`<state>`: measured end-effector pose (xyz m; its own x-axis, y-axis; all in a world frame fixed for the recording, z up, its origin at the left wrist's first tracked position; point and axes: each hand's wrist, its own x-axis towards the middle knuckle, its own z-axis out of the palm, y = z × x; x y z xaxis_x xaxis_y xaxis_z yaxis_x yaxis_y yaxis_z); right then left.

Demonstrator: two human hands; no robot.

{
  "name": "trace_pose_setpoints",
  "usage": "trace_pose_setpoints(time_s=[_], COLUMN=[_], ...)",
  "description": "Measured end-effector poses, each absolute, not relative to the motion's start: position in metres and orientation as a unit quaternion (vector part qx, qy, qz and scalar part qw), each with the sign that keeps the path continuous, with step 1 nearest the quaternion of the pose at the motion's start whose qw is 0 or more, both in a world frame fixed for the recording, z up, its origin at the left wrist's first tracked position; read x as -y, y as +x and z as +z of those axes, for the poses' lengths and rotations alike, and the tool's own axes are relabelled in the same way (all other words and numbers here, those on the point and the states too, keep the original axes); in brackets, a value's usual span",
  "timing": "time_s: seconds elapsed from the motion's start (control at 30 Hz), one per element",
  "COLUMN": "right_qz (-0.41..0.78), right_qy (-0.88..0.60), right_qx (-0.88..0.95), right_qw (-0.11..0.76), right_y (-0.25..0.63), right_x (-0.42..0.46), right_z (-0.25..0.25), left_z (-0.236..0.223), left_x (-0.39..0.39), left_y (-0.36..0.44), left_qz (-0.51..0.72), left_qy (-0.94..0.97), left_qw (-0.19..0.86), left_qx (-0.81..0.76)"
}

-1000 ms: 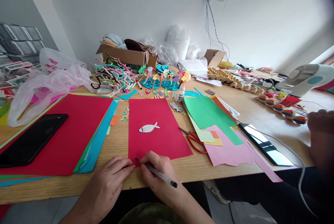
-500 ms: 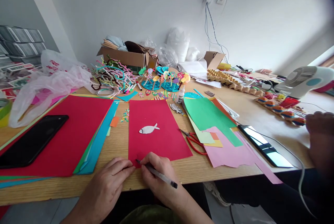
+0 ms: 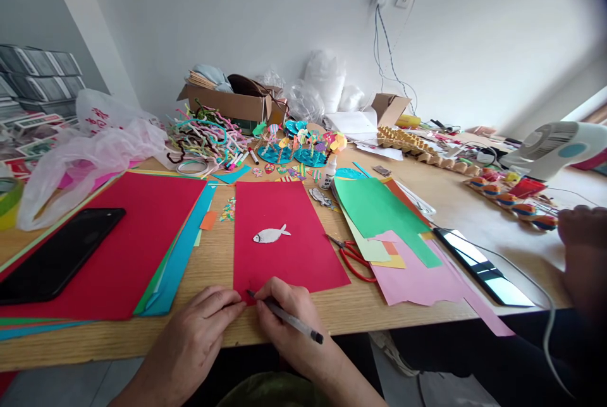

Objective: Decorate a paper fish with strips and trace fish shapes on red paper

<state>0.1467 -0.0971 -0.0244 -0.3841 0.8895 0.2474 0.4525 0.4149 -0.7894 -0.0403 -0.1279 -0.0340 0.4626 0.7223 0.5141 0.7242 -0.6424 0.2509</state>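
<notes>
A red sheet of paper (image 3: 284,268) lies on the wooden table in front of me. On it rests a white paper fish (image 3: 270,234) with a dark eye and gill line. My right hand (image 3: 289,315) is closed around a clear-barrelled pen (image 3: 301,326) with a black end, its tip touching the sheet near the lower edge. Beside it, my left hand (image 3: 203,321) reaches over the sheet's lower left corner, fingers stretched out and fingertips resting on the paper. Red-handled scissors (image 3: 356,261) lie by the sheet's right edge.
On the left, a black phone (image 3: 61,255) lies on stacked coloured paper (image 3: 156,217). Green paper (image 3: 379,205), pink paper (image 3: 412,277) and another phone (image 3: 481,265) lie right. Behind are a glue bottle (image 3: 328,173) and pipe cleaners (image 3: 208,135). Another person's hand (image 3: 583,236) is at the right edge.
</notes>
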Motion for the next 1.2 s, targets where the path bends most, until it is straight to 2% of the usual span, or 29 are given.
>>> trace_pose_setpoints(time_s=[0.47,1.2], right_qz=[0.322,0.323], right_qy=[-0.439,-0.442], right_qx=[0.767,0.763], right_qw=[0.34,0.344], right_y=[0.1468,0.1474], right_x=[0.0969,0.0966], right_z=[-0.0224,-0.0234], left_z=[-0.0289,-0.0293], left_x=[0.1275,0.1281], left_y=[-0.0388,-0.0382], left_qz=[-0.301,-0.302], left_qy=[-0.859,-0.851], left_qw=[0.021,-0.02], left_qx=[0.414,0.43])
